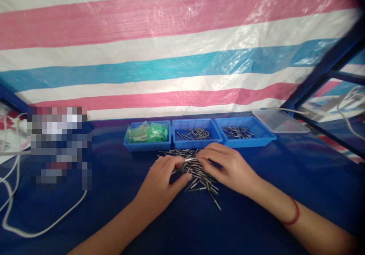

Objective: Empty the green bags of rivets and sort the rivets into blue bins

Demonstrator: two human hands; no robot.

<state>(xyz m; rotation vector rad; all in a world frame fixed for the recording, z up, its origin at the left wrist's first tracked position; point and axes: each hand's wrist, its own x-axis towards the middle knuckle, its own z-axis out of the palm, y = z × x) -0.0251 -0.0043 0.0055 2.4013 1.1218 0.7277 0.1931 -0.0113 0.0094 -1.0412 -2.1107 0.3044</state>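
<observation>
A loose pile of thin metal rivets [199,175] lies on the dark blue table, with one rivet apart at its front edge. At the pile's left side is my left hand [164,179], its thumb and fingers spread apart. My right hand [225,165] reaches in from the right, thumb and forefinger closed around a rivet [191,158] at the top of the pile. Behind the pile, a middle blue bin [196,144] and a right blue bin [246,142] both hold rivets. The left blue bin [148,146] holds green and clear plastic packets.
A clear plastic lid [281,121] lies right of the bins. White cables [42,234] curl over the table's left side, near a pixelated area. Behind the table hangs a striped plastic sheet [148,72], with a dark blue frame post [322,57] at the right.
</observation>
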